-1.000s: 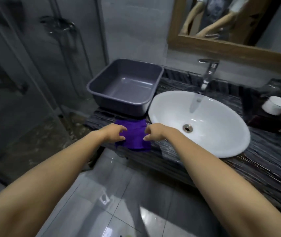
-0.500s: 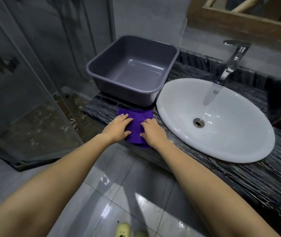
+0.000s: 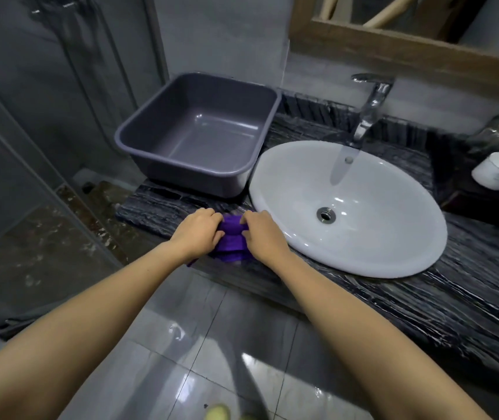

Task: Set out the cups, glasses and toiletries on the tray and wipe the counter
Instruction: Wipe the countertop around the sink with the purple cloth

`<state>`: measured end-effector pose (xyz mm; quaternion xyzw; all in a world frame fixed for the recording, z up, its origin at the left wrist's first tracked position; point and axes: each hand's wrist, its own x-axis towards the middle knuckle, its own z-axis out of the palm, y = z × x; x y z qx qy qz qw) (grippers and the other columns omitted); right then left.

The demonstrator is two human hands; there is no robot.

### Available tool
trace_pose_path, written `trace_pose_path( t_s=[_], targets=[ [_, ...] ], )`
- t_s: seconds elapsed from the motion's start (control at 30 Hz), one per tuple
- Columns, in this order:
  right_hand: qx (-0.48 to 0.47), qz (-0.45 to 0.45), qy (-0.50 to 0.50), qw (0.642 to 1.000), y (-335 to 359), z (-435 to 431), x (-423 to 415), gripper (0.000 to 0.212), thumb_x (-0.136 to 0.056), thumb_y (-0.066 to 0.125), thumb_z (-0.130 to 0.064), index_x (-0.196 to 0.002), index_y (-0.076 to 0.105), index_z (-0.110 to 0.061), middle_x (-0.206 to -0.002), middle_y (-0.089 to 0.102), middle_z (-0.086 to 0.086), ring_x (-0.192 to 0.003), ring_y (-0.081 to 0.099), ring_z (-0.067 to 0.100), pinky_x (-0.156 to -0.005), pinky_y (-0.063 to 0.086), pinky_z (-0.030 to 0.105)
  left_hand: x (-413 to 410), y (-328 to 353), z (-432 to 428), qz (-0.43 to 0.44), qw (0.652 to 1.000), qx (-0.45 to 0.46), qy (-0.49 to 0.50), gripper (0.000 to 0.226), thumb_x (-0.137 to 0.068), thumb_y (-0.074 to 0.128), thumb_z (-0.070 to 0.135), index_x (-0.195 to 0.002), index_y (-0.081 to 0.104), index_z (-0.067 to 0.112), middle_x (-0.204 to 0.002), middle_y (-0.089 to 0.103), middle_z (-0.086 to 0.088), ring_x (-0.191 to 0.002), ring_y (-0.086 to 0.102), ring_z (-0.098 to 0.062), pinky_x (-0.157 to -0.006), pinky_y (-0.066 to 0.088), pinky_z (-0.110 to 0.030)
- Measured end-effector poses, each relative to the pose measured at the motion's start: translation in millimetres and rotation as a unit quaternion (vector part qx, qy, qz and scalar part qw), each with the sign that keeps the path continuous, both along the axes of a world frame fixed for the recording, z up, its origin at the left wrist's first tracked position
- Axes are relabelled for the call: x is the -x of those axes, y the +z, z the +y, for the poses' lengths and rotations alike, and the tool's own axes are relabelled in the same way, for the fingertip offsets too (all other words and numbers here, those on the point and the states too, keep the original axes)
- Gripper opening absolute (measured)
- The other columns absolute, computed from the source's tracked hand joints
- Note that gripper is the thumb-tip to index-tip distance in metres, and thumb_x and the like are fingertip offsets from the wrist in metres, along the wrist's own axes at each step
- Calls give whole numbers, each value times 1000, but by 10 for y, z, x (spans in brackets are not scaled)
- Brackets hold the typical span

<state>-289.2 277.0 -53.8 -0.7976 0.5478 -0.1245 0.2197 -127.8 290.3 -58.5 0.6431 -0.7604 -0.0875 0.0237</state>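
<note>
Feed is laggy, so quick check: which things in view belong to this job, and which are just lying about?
Job: purple cloth, gripped by left hand and right hand; counter; white cup; blurred glass.
Lying about: grey tub; sink; tap; mirror.

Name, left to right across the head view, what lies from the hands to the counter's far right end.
left hand → purple cloth → right hand → white sink → white cup

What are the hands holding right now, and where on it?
Both hold the purple cloth: the left hand grips its left side, the right hand its right side, with the cloth bunched between them.
</note>
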Motion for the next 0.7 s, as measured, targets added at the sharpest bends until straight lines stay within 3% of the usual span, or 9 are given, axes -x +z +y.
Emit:
trace_pose_path(
  t_s=[0.1,0.33,0.47,0.7],
  targets=[
    [11,-34,-27,999,193,28,248,22,-90,51,-12,-111,57,-14,-111,54,13,-95,57,31,-86,48,38,175,252,-29,56,998,7,-28,31,-88,50,26,-115,53,9,-113,54,-13,-109,50,-30,-95,40,-39],
    [47,-53,-81,994,634,282,1095,18,-89,54,-13,-106,61,-14,-105,66,7,-101,52,22,-81,39,27,818,776,-115,107,981,13,-160,32,-85,57,33,-112,58,15,-106,60,-6,-99,56,-23,-85,43,-33],
    [58,-56,-148,986,764,610,1739,20,-88,56,-12,-107,63,-13,-107,67,6,-98,51,19,-80,33,24,1439,924,-121,112,957,-2,-267,33,-84,60,35,-111,61,17,-105,64,-4,-98,56,-21,-84,43,-32],
    [31,-27,-283,958,757,1249,2899,18,-89,56,-16,-107,62,-18,-108,64,9,-102,55,24,-83,38,29,2744,952,27,104,908,-48,-404,38,-79,62,25,-117,58,21,-111,65,-3,-98,56,-19,-85,42,-30]
  ],
)
